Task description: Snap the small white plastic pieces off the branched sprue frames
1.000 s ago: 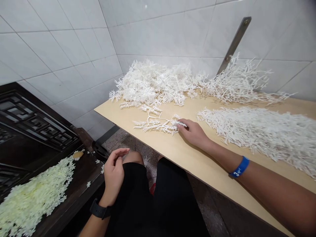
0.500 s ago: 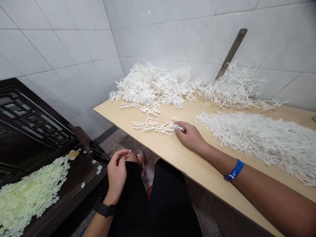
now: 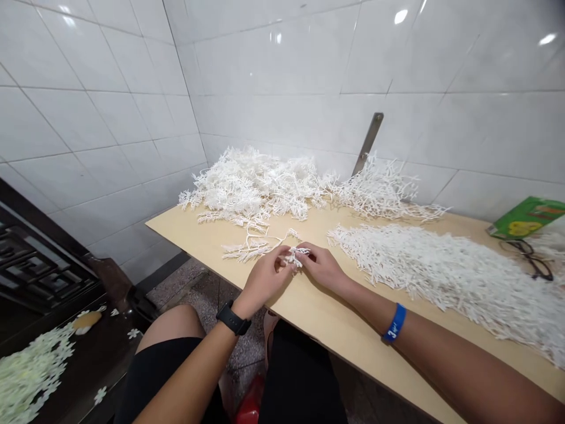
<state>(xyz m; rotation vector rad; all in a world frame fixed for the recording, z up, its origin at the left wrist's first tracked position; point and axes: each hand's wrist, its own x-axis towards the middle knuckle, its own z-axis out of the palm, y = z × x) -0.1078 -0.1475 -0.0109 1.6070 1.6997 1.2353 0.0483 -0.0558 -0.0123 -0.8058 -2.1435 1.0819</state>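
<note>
Both of my hands meet over the near part of the wooden board, on a small white branched sprig (image 3: 295,257). The fingers of my left hand (image 3: 267,274) are closed on its left side. From the right, my right hand (image 3: 323,267) pinches the same sprig between thumb and fingers. Thin white branches (image 3: 247,250) lie on the board just left of and behind my hands. Behind them is a big heap of white branched pieces (image 3: 251,182), with a looser bunch (image 3: 379,188) to its right.
A long spread of white pieces (image 3: 441,265) covers the right of the board (image 3: 353,330). Beyond it are a green box (image 3: 527,218) and dark glasses (image 3: 536,259). A metal bar (image 3: 368,141) leans on the wall. Pale green flowers (image 3: 35,371) lie on dark furniture at left.
My left hand has come up from above my lap to the board and taken hold of the sprig beside my right hand. The view has shifted right, bringing the green box and glasses into sight.
</note>
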